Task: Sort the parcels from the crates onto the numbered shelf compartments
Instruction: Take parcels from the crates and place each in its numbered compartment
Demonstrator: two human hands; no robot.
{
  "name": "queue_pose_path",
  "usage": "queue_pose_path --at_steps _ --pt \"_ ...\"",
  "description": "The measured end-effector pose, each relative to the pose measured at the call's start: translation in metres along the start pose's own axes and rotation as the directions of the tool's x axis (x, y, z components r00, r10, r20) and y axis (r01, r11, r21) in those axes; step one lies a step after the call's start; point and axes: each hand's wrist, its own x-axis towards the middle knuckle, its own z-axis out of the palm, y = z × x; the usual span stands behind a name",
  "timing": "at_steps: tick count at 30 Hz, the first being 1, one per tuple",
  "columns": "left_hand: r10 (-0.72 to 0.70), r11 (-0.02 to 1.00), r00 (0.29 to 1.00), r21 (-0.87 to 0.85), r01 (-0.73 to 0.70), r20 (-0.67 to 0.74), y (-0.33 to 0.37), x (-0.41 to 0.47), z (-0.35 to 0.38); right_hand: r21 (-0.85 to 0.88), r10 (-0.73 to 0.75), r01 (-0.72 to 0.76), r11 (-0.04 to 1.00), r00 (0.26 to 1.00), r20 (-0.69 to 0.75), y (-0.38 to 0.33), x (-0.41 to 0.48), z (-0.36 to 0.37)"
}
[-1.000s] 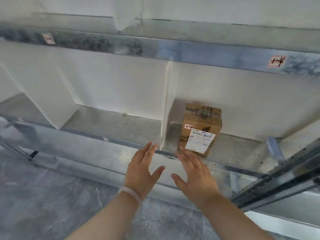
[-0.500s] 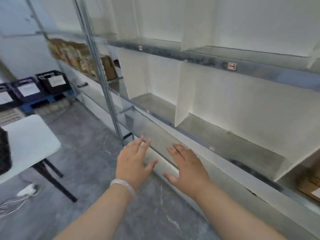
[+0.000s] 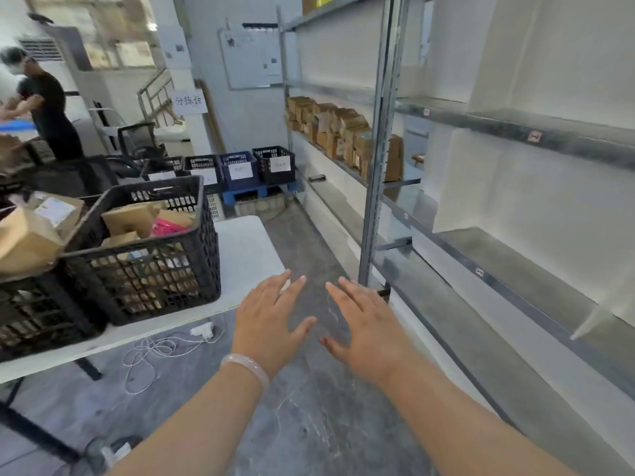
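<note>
Crate [image 3: 144, 255] on table [image 3: 247, 249], left of shelves [image 3: 515, 255].

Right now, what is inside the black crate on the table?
Brown parcels and one pink parcel show at the top of the crate. Anything beneath them is covered; the mesh walls give only glimpses.

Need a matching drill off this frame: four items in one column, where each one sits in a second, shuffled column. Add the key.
Items
1. black crate holding a pink parcel
2. blue crate
3. row of brown parcels
4. white cable

Places
A. loose on the grey floor
B. on the white table
C. on a far shelf, beyond the metal upright
D. on the blue pallet by the back wall

Pairs: 1-B, 2-D, 3-C, 4-A
</note>
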Motion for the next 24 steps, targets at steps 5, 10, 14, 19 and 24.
queue_pose_path --at_steps 5,10,14,19,24 --pt "-0.115 0.990 0.993 0.077 0.116 -0.014 -0.070 0.018 -0.006 0.043 -0.136 0.134 0.990 0.989 0.054 -0.027 0.079 0.034" --pt "-0.240 0.958 0.969 0.148 0.245 -0.049 -0.135 0.057 -0.005 0.058 -0.236 0.234 0.970 0.972 0.020 -0.044 0.170 0.069" --pt "-0.358 0.916 0.933 0.181 0.358 -0.034 -0.179 0.097 -0.002 0.056 -0.333 0.330 0.942 0.942 0.043 -0.050 0.251 0.081" --pt "-0.476 0.850 0.875 0.213 0.482 -0.082 -0.235 0.135 -0.004 0.101 -0.421 0.414 0.905 0.905 0.066 -0.068 0.341 0.095" --pt "-0.549 0.811 0.832 0.188 0.554 -0.079 -0.288 0.154 0.001 0.170 -0.460 0.439 0.882 0.880 0.117 -0.090 0.395 0.133"
